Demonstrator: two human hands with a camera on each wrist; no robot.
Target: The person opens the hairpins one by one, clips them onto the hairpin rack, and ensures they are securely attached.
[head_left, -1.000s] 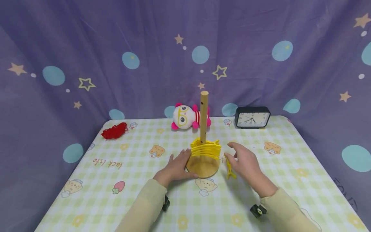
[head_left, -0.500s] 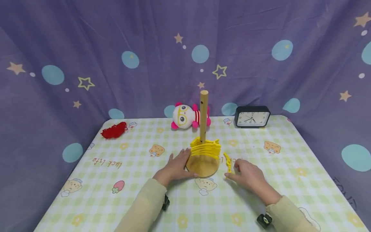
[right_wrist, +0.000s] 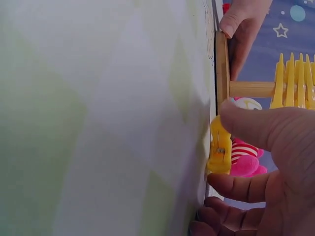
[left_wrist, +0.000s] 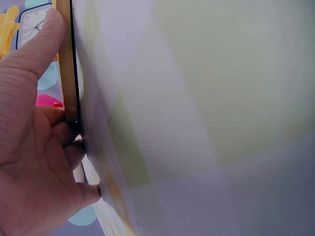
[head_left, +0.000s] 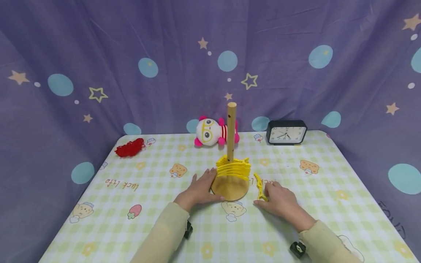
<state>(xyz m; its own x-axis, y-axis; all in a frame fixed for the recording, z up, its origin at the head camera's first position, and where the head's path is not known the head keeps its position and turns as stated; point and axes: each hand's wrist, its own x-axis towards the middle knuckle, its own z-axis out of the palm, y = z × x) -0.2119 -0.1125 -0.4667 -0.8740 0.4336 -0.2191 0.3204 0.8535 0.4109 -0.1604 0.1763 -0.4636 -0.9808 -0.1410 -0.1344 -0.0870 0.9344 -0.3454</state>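
Note:
A wooden stand (head_left: 231, 190) has a round base and an upright post (head_left: 231, 135), with several yellow clothes pegs (head_left: 233, 170) stacked around the post above the base. My left hand (head_left: 200, 190) holds the base's left edge, thumb at the front rim (left_wrist: 68, 73) and fingers along the side. My right hand (head_left: 281, 201) pinches a loose yellow clothes peg (head_left: 260, 188) by its near end, as it lies on the cloth right of the base. In the right wrist view, thumb and forefinger lie on either side of this peg (right_wrist: 219, 147); its metal spring shows.
A pink and white plush toy (head_left: 212, 132) lies behind the post. At the back right stands a black-framed clock (head_left: 286, 133), and a bundle of red yarn-like material (head_left: 130, 148) lies at the back left. A checked cloth (head_left: 154, 226) covers the table; a purple curtain (head_left: 184, 95) hangs behind.
My right hand has come nearer, from the peg's far end to its near end, opening off it and then closing on it. My left hand has stayed on the base.

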